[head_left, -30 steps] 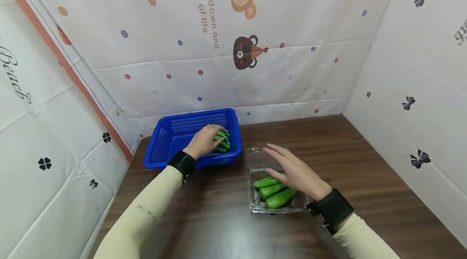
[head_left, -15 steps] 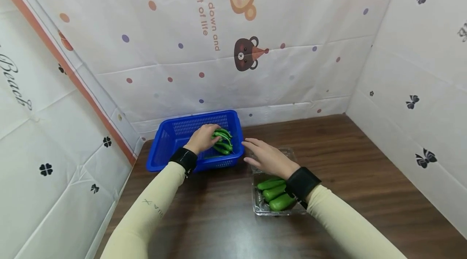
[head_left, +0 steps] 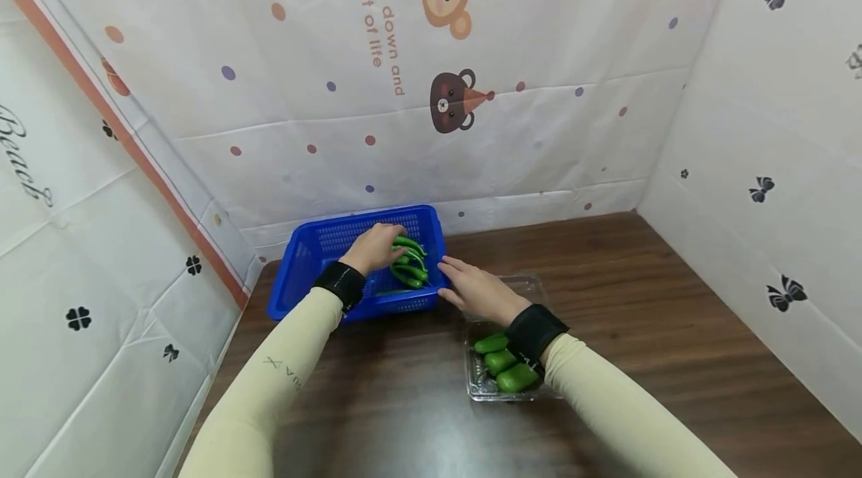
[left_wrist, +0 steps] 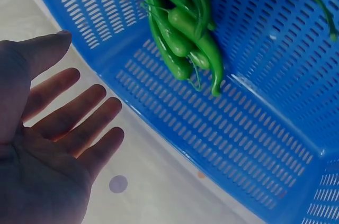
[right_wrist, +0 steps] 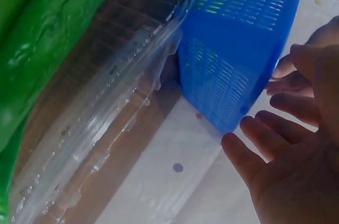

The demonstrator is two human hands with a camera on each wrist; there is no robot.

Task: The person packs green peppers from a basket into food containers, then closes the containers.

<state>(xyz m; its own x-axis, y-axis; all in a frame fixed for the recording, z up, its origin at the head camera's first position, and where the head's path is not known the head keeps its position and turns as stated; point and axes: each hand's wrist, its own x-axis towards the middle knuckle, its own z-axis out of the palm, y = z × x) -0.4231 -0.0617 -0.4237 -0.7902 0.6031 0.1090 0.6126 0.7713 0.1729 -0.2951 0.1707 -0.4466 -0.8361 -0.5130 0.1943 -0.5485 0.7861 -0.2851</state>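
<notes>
Long green chili peppers lie bunched at the right end of a blue plastic basket. Over that basket is my left hand, its fingers loosely extended; the left wrist view shows nothing in the palm, with the chili peppers apart from it. My right hand is at the basket's right rim, fingers spread, and also holds nothing. Whether its fingertips touch the rim is hard to tell. Below the right wrist, a clear plastic clamshell box contains thick, smooth green vegetables, partly covered by the arm.
The box's clear lid stands open behind it, close to the right hand. All this is on a dark wooden table. A patterned white cloth hangs along the back, and similar cloth lines both sides.
My right hand has moved left from above the clamshell box to the basket's right rim. The left hand has stayed over the basket, shifting slightly, and more of the chili peppers shows.
</notes>
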